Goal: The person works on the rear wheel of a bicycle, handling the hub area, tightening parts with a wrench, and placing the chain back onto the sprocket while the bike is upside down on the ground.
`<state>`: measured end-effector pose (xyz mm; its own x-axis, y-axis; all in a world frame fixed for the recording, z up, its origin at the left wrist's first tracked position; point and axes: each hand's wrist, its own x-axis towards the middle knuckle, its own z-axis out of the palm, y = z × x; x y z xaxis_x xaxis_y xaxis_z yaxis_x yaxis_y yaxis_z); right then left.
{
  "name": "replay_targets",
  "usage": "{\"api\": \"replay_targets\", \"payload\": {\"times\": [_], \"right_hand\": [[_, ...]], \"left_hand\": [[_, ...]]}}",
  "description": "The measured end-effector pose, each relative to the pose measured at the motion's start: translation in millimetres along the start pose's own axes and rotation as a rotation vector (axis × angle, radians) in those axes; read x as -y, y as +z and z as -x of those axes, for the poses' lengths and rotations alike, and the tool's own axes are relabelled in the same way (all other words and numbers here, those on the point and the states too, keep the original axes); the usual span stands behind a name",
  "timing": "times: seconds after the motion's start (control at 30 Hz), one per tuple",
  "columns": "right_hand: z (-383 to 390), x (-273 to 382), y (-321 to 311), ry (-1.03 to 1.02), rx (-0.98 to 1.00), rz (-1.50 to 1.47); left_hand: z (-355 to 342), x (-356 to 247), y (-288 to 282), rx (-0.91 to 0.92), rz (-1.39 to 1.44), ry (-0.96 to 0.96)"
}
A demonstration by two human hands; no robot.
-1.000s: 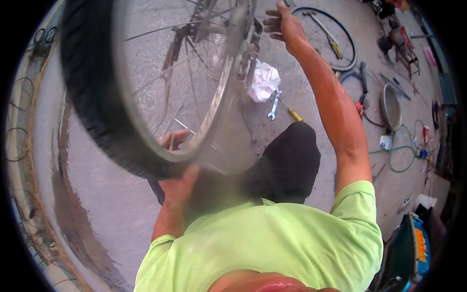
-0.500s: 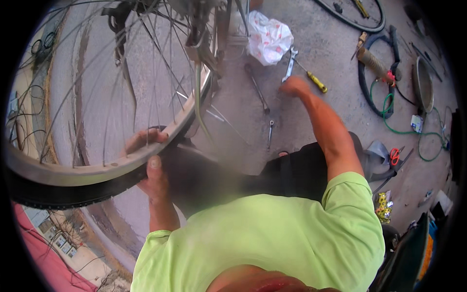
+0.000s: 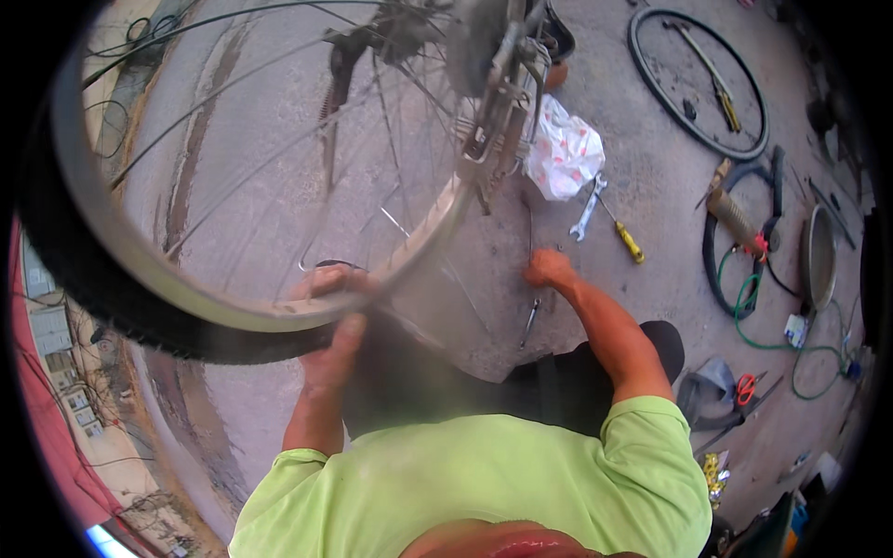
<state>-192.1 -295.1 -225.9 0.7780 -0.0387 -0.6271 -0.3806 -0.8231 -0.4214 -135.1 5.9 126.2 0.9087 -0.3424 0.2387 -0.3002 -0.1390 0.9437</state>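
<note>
My left hand [image 3: 330,321] is wrapped round the rim and tyre of a bicycle wheel [image 3: 270,321], thumb on the tyre side, fingers over the inner side of the rim. My right hand [image 3: 549,268] is low over the floor, its fingers closed at the near end of a thin dark metal rod [image 3: 531,226]; its fingertips are partly hidden. Just below that hand lies a small wrench [image 3: 530,323]. To its upper right are a larger open-ended wrench [image 3: 588,210] and a screwdriver with a yellow handle [image 3: 630,244].
A crumpled white plastic bag [image 3: 565,149] lies beyond the wrenches. On the right are a tyre [image 3: 635,56], a black inner tube [image 3: 712,246], a round metal pan [image 3: 819,256], a green cord [image 3: 772,347] and red-handled scissors [image 3: 745,389]. Cables and electrical boxes line the left side.
My right hand has moved from the larger wrench back toward me, to the dark rod. The left hand keeps its hold on the wheel; the whole view has shifted.
</note>
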Motion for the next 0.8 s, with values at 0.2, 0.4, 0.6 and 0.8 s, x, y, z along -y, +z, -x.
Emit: {"api": "replay_targets", "payload": {"times": [0.2, 0.4, 0.6, 0.8], "right_hand": [[56, 16, -119, -0.017, 0.185, -0.884], [219, 41, -200, -0.158, -0.431, -1.419], [319, 142, -270, -0.789, -1.051, -0.874], [344, 281, -383, -1.481, -1.007, -0.188]], "left_hand": [[-5, -3, -27, 0.21, -0.142, 0.024], [-10, -31, -37, 0.232, 0.154, -0.118], [-63, -55, -74, -0.046, 0.173, 0.364], [-132, -179, -64, 0.122, 0.014, 0.768]]}}
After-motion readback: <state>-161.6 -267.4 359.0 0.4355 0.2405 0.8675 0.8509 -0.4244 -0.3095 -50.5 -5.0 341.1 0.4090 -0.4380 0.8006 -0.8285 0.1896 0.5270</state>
